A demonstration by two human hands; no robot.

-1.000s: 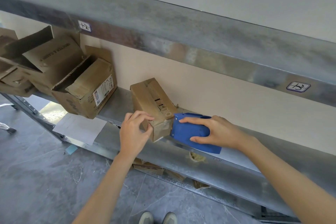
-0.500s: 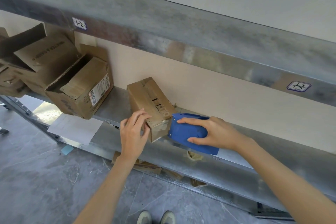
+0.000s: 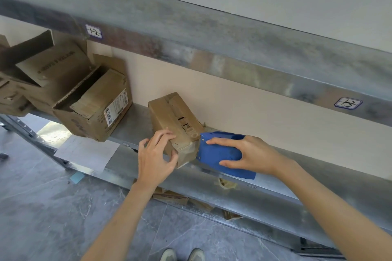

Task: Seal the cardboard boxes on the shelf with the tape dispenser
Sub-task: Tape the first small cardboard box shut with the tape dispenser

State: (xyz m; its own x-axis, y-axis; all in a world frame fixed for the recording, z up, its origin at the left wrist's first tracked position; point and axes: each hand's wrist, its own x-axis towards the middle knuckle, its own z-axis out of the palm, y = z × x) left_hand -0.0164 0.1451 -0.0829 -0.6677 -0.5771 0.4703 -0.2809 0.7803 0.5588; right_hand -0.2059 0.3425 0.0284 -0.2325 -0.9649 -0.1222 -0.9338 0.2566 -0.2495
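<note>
A small closed cardboard box [image 3: 171,116] lies on the metal shelf [image 3: 131,131], its near end covered with clear tape. My left hand [image 3: 156,158] grips that near left corner, thumb on the front face and fingers over the top. My right hand [image 3: 250,154] holds the blue tape dispenser [image 3: 220,154], whose front edge presses against the box's near right end. Left of it, a bigger cardboard box with open flaps and a white label [image 3: 95,112] overhangs the shelf edge. More open boxes [image 3: 42,72] are stacked at the far left.
An upper shelf beam [image 3: 212,53] with labels runs overhead. A white paper sheet [image 3: 84,152] hangs on the shelf's front edge. Flattened cardboard scraps [image 3: 174,196] lie below the shelf. A tape scrap [image 3: 227,184] sticks to the front rail. My shoes [image 3: 182,255] stand on the grey floor.
My left hand slid down from the box's top onto its near left corner. The dispenser stays pressed against the box's end, and the view shifted slightly.
</note>
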